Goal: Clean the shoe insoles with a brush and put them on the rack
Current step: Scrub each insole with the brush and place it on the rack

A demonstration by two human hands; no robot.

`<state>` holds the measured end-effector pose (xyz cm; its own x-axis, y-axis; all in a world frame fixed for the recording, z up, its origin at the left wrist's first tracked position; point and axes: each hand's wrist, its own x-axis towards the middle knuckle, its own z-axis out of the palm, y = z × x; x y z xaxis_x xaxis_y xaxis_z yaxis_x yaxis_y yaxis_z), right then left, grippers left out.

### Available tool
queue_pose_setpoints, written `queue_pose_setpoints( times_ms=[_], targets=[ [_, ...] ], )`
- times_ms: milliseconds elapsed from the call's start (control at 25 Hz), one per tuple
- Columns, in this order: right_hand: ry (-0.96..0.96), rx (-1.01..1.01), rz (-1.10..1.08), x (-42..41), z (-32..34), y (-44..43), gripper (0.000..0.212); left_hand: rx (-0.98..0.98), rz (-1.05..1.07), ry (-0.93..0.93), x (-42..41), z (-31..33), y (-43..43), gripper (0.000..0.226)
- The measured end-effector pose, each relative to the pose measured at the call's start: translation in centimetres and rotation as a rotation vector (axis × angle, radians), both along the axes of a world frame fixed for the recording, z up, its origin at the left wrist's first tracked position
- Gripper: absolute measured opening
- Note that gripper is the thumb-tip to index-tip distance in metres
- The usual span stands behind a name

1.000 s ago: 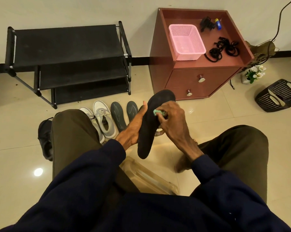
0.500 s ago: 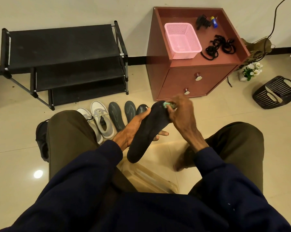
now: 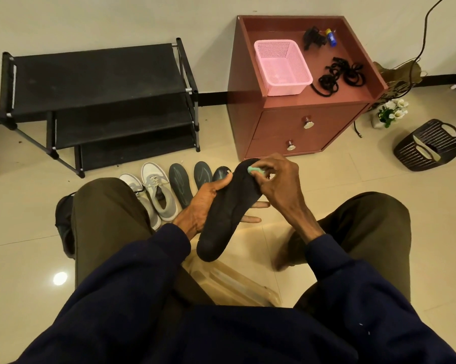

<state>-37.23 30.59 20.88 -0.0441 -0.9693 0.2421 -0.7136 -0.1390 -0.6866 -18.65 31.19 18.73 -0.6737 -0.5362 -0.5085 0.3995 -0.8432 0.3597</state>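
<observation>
Black insole [image 3: 221,214] lies tilted across my left hand [image 3: 200,203], thumb clamping it against my fingers for steadiness; my right hand [image 3: 276,182] pinches a small green brush [image 3: 254,170] onto its toe end.

I get warm, fairly even indoor light. A lamp glares off the floor tiles [image 3: 60,278] at eight o'clock. Straight lines bow towards the edges; the centre is sharp.

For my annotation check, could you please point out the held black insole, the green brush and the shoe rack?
black insole [image 3: 223,214]: head view, middle of its dark face.
green brush [image 3: 253,169]: head view, its visible green end.
shoe rack [image 3: 95,74]: head view, bare top shelf.
</observation>
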Motion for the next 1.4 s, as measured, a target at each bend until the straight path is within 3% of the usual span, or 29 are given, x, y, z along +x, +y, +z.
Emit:
queue_pose_setpoints(
  times_ms=[160,320,440,560,720,880,1040,1280,1400],
  targets=[
    [0.057,0.101,0.268,2.4,0.7,0.9,0.014,-0.009,0.072,0.048,0.0,-0.6,-0.4,0.050],
    [0.191,0.030,-0.003,0.0,0.2,-0.2,0.015,-0.004,0.047,0.061,-0.3,0.1,0.2,0.046],
    [0.133,0.029,-0.181,-1.4,-0.1,-0.8,0.017,-0.033,0.062,0.048,0.0,-0.2,0.0,0.046],
    [0.023,0.017,-0.092,-0.3,-0.4,-0.5,0.016,-0.031,0.080,0.041,-0.1,0.2,0.0,0.043],
    [0.017,0.088,0.130,1.9,-0.3,0.3,0.015,-0.007,0.135,0.073,-0.3,0.2,0.2,0.042],
    [0.097,0.007,-0.008,0.7,-0.4,-0.6,0.014,-0.023,0.065,0.072,-0.3,0.2,0.2,0.049],
    [0.041,-0.059,-0.211,-1.4,-0.7,-0.9,0.013,-0.049,-0.025,0.037,-0.6,0.1,0.3,0.054],
    [0.010,0.043,0.079,0.7,0.5,-0.6,0.014,-0.075,-0.054,-0.015,-0.4,-0.2,0.2,0.055],
    [0.107,0.006,-0.032,-0.2,0.2,-1.0,0.013,-0.063,-0.055,-0.034,-0.4,-0.2,0.2,0.058]
  ],
)
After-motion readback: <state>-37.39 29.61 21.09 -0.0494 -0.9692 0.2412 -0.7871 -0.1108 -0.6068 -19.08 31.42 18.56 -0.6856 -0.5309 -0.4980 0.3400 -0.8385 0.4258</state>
